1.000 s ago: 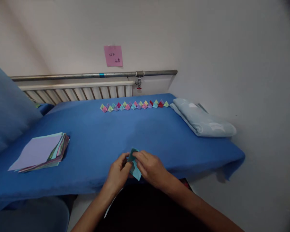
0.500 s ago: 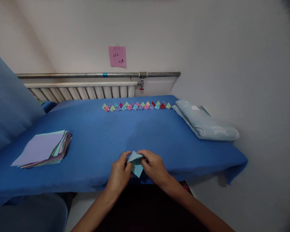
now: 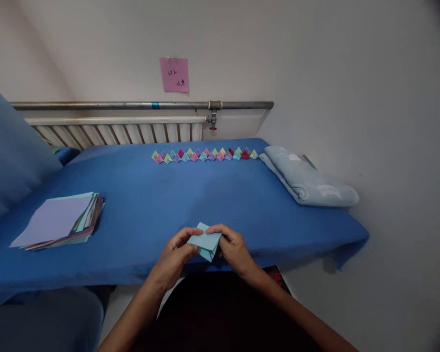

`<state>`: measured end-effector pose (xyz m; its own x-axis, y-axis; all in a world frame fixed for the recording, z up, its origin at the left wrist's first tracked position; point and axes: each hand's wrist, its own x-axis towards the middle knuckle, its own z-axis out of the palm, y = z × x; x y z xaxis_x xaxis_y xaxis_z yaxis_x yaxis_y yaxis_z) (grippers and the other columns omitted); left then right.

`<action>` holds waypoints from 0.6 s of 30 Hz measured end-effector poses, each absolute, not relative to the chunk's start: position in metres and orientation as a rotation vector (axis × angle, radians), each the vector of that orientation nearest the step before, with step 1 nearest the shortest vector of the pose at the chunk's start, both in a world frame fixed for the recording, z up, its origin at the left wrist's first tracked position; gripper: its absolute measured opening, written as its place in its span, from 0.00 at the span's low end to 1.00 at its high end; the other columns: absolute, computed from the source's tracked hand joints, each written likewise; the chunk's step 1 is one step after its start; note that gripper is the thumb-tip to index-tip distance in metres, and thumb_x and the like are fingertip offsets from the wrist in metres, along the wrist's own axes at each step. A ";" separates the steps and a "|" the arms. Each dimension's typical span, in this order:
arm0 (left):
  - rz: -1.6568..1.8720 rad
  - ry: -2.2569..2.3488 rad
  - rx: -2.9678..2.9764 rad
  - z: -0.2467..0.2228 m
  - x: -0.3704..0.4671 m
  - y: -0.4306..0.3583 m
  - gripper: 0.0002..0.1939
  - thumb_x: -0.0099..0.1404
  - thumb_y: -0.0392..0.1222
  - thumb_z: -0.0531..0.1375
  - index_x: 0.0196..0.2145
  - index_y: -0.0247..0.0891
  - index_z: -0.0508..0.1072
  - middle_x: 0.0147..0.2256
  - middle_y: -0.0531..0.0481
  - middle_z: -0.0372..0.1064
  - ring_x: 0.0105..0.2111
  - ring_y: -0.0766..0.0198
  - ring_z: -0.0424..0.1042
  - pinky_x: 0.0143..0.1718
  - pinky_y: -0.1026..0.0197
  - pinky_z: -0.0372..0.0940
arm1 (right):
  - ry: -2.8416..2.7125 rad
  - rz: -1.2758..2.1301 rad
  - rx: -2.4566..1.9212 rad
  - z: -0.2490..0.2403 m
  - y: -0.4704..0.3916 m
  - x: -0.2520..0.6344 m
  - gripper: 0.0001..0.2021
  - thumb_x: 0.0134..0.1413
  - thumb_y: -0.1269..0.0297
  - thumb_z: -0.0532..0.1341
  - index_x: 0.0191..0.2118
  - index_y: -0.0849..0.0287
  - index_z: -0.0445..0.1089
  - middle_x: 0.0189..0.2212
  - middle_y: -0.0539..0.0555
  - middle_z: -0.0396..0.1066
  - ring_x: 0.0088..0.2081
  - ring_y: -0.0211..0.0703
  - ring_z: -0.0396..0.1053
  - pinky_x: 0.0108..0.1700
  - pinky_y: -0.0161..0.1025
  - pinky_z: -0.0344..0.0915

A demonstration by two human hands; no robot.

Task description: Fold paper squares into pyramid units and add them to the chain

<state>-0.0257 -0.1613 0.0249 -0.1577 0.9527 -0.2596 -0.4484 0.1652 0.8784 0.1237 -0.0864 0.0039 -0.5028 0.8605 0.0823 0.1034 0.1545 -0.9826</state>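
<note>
A small light-blue folded paper (image 3: 205, 240) is held between both hands above the front edge of the blue-covered table (image 3: 143, 215). My left hand (image 3: 176, 254) grips its left corner, index finger on top and thumb in front. At the right, my right hand (image 3: 234, 247) pinches the paper with its index finger on the upper face; the right thumb is mostly hidden behind the paper. The paper's upper flap lies broad and fairly flat, with folded layers and a point showing below it.
Along the back runs a double row of small coloured folded-paper pieces (image 3: 204, 156). A stack of coloured paper (image 3: 55, 220) lies on the left. On the right sits a folded light-blue blanket (image 3: 308, 178). Behind stand a radiator (image 3: 124, 133) and a pipe (image 3: 110, 105).
The fingers have shifted on the light-blue paper, and its upper flap now spreads wider and flatter toward me. The whole view has moved slightly.
</note>
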 end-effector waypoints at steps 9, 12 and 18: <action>1.465 1.336 0.568 0.015 -0.024 -0.157 0.15 0.44 0.43 0.71 0.29 0.36 0.73 0.22 0.56 0.68 0.22 0.71 0.63 0.25 0.67 0.58 | -1.829 1.615 -0.671 0.014 -0.082 0.132 0.15 0.48 0.68 0.58 0.44 0.56 0.69 0.39 0.53 0.69 0.37 0.39 0.68 0.39 0.38 0.65; 1.488 1.332 0.634 0.016 -0.024 -0.157 0.14 0.45 0.43 0.70 0.29 0.36 0.72 0.24 0.55 0.70 0.24 0.70 0.66 0.27 0.67 0.59 | -1.657 1.780 -0.791 0.018 -0.081 0.129 0.19 0.51 0.61 0.59 0.50 0.55 0.64 0.34 0.50 0.69 0.29 0.35 0.65 0.32 0.35 0.62; 1.437 1.353 0.663 0.020 -0.027 -0.157 0.22 0.49 0.46 0.69 0.41 0.37 0.72 0.25 0.55 0.70 0.24 0.69 0.66 0.27 0.66 0.60 | -1.729 1.720 -0.856 0.019 -0.086 0.122 0.17 0.48 0.66 0.62 0.47 0.55 0.66 0.23 0.43 0.61 0.24 0.32 0.59 0.28 0.32 0.56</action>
<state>-0.0266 -0.1568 0.0195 -0.3387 0.9100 -0.2392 -0.2934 0.1394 0.9458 0.1219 -0.0863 0.0188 -0.6461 0.7614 -0.0536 0.0577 -0.0213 -0.9981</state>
